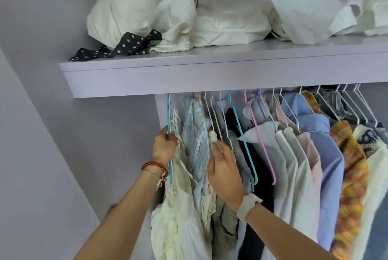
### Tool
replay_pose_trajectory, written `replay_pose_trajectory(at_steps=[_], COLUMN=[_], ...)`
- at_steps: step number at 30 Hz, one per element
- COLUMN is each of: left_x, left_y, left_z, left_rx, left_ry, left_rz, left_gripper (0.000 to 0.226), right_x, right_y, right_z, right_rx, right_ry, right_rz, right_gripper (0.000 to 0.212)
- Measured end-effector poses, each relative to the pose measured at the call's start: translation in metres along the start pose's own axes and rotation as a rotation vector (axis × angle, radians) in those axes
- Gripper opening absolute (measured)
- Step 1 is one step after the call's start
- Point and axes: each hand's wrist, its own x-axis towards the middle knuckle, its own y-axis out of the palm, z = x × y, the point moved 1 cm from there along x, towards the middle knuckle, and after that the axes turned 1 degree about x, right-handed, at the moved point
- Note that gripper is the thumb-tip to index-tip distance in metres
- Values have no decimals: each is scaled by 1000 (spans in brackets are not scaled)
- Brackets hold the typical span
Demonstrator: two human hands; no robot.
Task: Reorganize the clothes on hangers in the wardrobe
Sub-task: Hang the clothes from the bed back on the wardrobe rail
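The teal hanger (169, 140) at the far left end of the row is gripped by the left hand (164, 145), whose fingers are curled round its arm; a cream strappy dress (178, 213) hangs from it. The right hand (223, 170) is laid with fingers straight between the light blue checked garment (196, 148) and a grey one (238, 150), nothing being grasped. To the right, a second teal hanger (243, 140), a pink hanger (262, 140), pale shirts (294, 165), a blue shirt (327, 154) and an orange plaid shirt (350, 167) are hung under the lilac shelf (189, 74). White bundles (189, 11) and a black polka-dot cloth (126, 46) are piled on the shelf. No writing or label can be read anywhere
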Motion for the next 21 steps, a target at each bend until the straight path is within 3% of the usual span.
replay_pose_trajectory(at_steps=[3,7,11,14,16,21], left_x=[6,9,11,17,21,26], left_y=[-15,-32,-39,-50,-59,-68], left_z=[6,9,12,18,22,27], left_rx=[104,284,248,260,249,154], left_ry=[22,44,70,67,64,75], left_rz=[-17,-43,-44,-56,-76,-114], left_gripper=[28,39,42,42,41,40], right_x=[14,43,50,47,55,61], right_y=[6,18,21,37,56,74], right_z=[5,18,39,48,50,76], right_rx=[-252,-445,-618,-481,-342,3], right_ry=[37,237,54,-90,-166,-144], right_rz=[86,126,25,242,288,349], right_gripper=[53,59,34,39,44,41])
